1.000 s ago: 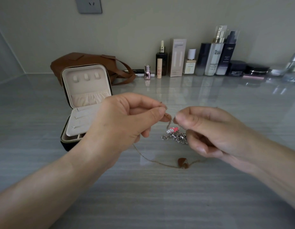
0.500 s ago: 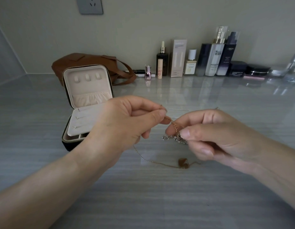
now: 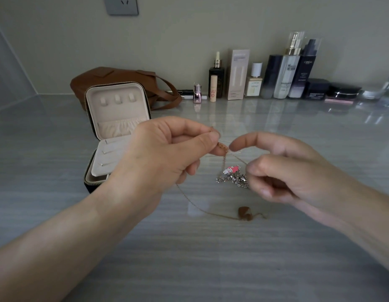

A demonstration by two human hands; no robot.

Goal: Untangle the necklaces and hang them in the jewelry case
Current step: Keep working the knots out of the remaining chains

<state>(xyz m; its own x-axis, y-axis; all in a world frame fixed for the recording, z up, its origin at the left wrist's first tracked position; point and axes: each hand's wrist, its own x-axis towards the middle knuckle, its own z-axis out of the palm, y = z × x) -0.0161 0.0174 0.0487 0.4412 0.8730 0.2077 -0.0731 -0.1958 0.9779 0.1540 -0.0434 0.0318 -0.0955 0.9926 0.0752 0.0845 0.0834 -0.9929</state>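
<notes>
My left hand (image 3: pixel 167 153) pinches a thin gold necklace (image 3: pixel 202 209) at a small knot between thumb and forefinger, above the table. The chain loops down to a brown pendant (image 3: pixel 243 213) lying on the tabletop. My right hand (image 3: pixel 287 171) is close beside it, forefinger stretched toward the knot and apart from the thumb. A fine strand runs taut from the knot to behind that thumb. A silver necklace (image 3: pixel 234 179) with a pink charm (image 3: pixel 231 170) lies bunched under the hands. The open jewelry case (image 3: pixel 115 127) stands at the left, its lid hooks (image 3: pixel 118 99) bare.
A brown leather bag (image 3: pixel 123 79) lies behind the case. Several cosmetic bottles and jars (image 3: pixel 282 77) line the wall at the back right. A wall socket (image 3: pixel 121 5) is above. The glossy grey tabletop (image 3: pixel 211 258) stretches toward me.
My right forefinger has lifted off the thumb and now points at the knot. The pink charm, hidden half a second ago, shows again. My left hand keeps its pinch.
</notes>
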